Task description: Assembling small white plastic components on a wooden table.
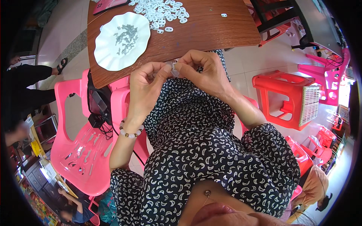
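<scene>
Nothing legible anywhere: no word, number or sign clear enough to read. On the pink flat item (109,4) at the far left of the bench (211,34), small dark marks, too small to make out. On the pale panel (343,112) at the right edge of the scene and the multicoloured goods (33,205) at the near left, only blur, impossible to tell as lettering or pattern.
</scene>
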Demonstrator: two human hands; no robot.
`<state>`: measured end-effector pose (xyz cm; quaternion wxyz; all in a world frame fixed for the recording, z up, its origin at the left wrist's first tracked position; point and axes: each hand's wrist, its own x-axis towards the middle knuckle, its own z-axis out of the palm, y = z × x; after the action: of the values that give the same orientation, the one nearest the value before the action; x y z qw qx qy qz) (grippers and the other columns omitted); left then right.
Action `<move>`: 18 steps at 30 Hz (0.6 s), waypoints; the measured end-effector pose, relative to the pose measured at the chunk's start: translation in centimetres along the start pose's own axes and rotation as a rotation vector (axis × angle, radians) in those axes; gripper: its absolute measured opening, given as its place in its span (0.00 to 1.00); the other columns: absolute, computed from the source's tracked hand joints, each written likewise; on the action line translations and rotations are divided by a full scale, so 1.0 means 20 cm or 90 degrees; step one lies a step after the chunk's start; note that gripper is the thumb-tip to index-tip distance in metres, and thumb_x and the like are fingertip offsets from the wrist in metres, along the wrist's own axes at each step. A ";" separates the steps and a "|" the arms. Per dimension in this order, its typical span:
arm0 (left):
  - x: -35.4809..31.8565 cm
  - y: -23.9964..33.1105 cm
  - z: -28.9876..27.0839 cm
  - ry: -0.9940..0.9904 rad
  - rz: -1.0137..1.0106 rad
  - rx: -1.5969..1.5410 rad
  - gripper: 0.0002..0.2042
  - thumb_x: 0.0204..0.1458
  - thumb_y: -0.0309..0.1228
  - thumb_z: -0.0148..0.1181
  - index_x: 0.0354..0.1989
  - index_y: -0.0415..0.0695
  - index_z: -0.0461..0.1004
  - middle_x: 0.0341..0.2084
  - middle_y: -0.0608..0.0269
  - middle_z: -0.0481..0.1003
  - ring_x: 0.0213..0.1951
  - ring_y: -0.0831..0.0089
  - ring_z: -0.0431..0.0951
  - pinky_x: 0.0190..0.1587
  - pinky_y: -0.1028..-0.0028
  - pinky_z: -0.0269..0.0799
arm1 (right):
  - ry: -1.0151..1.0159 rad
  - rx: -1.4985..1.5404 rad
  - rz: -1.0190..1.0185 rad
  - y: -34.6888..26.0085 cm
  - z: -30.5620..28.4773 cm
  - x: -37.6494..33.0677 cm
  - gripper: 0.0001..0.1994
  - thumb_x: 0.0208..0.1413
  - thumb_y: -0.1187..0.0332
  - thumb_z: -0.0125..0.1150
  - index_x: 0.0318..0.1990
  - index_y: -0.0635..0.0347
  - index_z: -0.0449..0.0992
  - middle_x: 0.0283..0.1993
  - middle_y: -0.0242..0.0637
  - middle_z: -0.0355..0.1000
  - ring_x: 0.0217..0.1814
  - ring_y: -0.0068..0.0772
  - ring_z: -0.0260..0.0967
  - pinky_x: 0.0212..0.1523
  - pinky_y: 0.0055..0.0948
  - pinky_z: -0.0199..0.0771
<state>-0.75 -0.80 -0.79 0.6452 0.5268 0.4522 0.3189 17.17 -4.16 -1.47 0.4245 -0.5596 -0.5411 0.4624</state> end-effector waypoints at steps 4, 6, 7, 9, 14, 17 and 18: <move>0.01 0.00 -0.01 -0.004 0.016 0.039 0.07 0.57 0.28 0.59 0.36 0.36 0.77 0.26 0.68 0.77 0.26 0.87 0.70 0.29 0.85 0.65 | -0.001 0.011 -0.002 0.02 0.01 0.00 0.08 0.56 0.69 0.60 0.31 0.66 0.76 0.25 0.30 0.74 0.27 0.13 0.69 0.28 0.16 0.67; 0.01 -0.01 -0.01 -0.009 0.007 0.038 0.07 0.57 0.26 0.58 0.36 0.33 0.76 0.27 0.64 0.79 0.28 0.85 0.75 0.32 0.84 0.70 | -0.007 0.044 0.004 0.02 0.01 0.00 0.08 0.56 0.69 0.60 0.32 0.67 0.76 0.26 0.30 0.74 0.27 0.13 0.69 0.28 0.16 0.67; 0.01 -0.02 -0.02 -0.012 0.013 0.056 0.07 0.57 0.26 0.58 0.36 0.33 0.76 0.27 0.65 0.79 0.27 0.86 0.74 0.31 0.85 0.69 | -0.008 0.044 0.004 0.02 0.02 0.00 0.08 0.56 0.69 0.60 0.32 0.67 0.76 0.26 0.30 0.74 0.27 0.13 0.69 0.28 0.16 0.67; 0.02 -0.03 -0.02 -0.014 0.021 0.076 0.07 0.57 0.26 0.59 0.35 0.34 0.77 0.26 0.65 0.79 0.26 0.87 0.73 0.30 0.85 0.68 | -0.009 0.048 0.017 0.03 0.02 0.00 0.08 0.56 0.69 0.60 0.32 0.67 0.76 0.26 0.30 0.75 0.28 0.13 0.69 0.29 0.16 0.68; 0.03 -0.06 -0.02 0.005 0.022 0.078 0.07 0.57 0.28 0.59 0.35 0.35 0.77 0.26 0.67 0.79 0.24 0.88 0.70 0.27 0.86 0.65 | -0.023 0.062 0.027 0.05 0.01 0.02 0.08 0.56 0.70 0.60 0.32 0.67 0.76 0.27 0.31 0.75 0.29 0.15 0.70 0.31 0.17 0.70; 0.03 -0.06 -0.01 0.008 0.013 0.020 0.10 0.59 0.33 0.57 0.35 0.37 0.78 0.26 0.68 0.78 0.24 0.88 0.69 0.27 0.86 0.65 | -0.016 0.093 0.043 0.06 0.01 0.02 0.08 0.56 0.70 0.60 0.32 0.68 0.76 0.27 0.32 0.75 0.29 0.16 0.71 0.32 0.17 0.71; 0.03 -0.07 -0.01 0.007 0.014 0.021 0.10 0.59 0.33 0.57 0.35 0.37 0.78 0.26 0.68 0.78 0.24 0.88 0.69 0.27 0.86 0.65 | -0.008 0.109 0.047 0.06 0.01 0.02 0.08 0.56 0.70 0.60 0.32 0.68 0.76 0.27 0.32 0.75 0.29 0.16 0.71 0.32 0.17 0.71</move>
<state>-0.87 -0.51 -2.27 0.6306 0.5405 0.4547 0.3216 17.23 -3.82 -2.65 0.4502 -0.5381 -0.4811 0.5256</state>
